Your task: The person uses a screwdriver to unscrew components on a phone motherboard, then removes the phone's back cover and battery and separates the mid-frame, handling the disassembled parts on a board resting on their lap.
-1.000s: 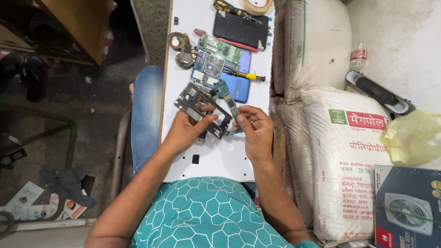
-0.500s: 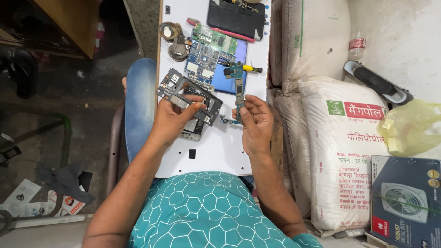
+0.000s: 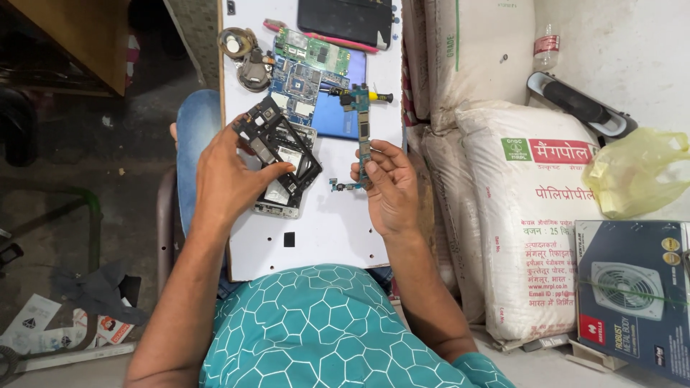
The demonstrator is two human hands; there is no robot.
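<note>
Head view, looking down on the lap-held white counter (image 3: 316, 237). I see my left hand (image 3: 230, 179), left of centre, closed around a black phone mid-frame (image 3: 277, 147), thumb across its lower edge and fingers behind; the frame is tilted up off the silver phone chassis (image 3: 277, 205) that lies under it on the counter, which I read as keeping its inner face toward the camera. My right hand (image 3: 388, 183), right of centre, pinches a long narrow circuit board (image 3: 361, 136) by its lower end between thumb and fingertips, the board standing nearly upright in the frame so that its full length shows; a small flex connector (image 3: 343, 185) hangs at its foot, just beside the fingers. Loose parts are kept in the upper centre, within reach but apart from the hands — a blue-green mainboard (image 3: 298, 86), a blue rectangular panel (image 3: 345, 115), a yellow-handled screwdriver (image 3: 366, 95) and a dark tablet-like slab (image 3: 345, 18) at the top edge; white woven sacks (image 3: 517, 215) stand to the right. Against the frame half a second earlier, the counter and both hands sit lower in the picture; the mid-frame is lifted further off the chassis, and the narrow board is held straighter — the grips themselves look unchanged.
</note>
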